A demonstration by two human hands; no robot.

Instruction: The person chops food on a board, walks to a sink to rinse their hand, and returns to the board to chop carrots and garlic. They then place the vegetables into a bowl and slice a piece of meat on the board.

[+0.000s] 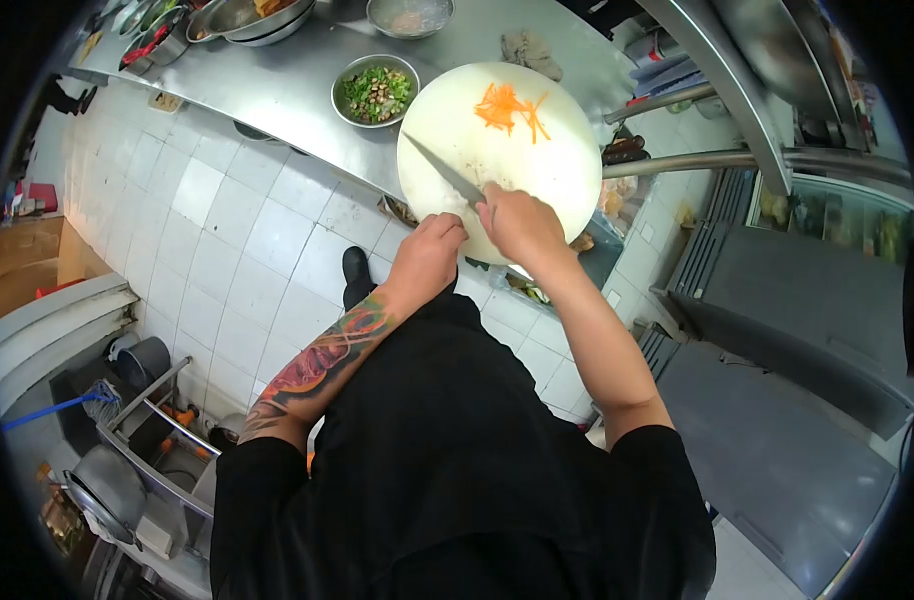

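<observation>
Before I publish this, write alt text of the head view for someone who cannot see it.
A right hand holds a knife over a round white cutting board, the left hand curled by its near edge. Orange shreds lie toward the board's far side; a metal bowl of chopped green pieces stands left of it on a metal counter.

Cutting board (542, 175) off-white, shreds (499, 106) orange, knife (444, 168) grey. Chopped greens (376, 93) flecked tan. Shirt (447, 450) black. Floor (237, 240) here white, tile grid.

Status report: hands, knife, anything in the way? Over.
Right grip: on knife. Left grip: curled at near edge of round board, contents unclear. Orange shreds on board's far side, apart from knife.
</observation>
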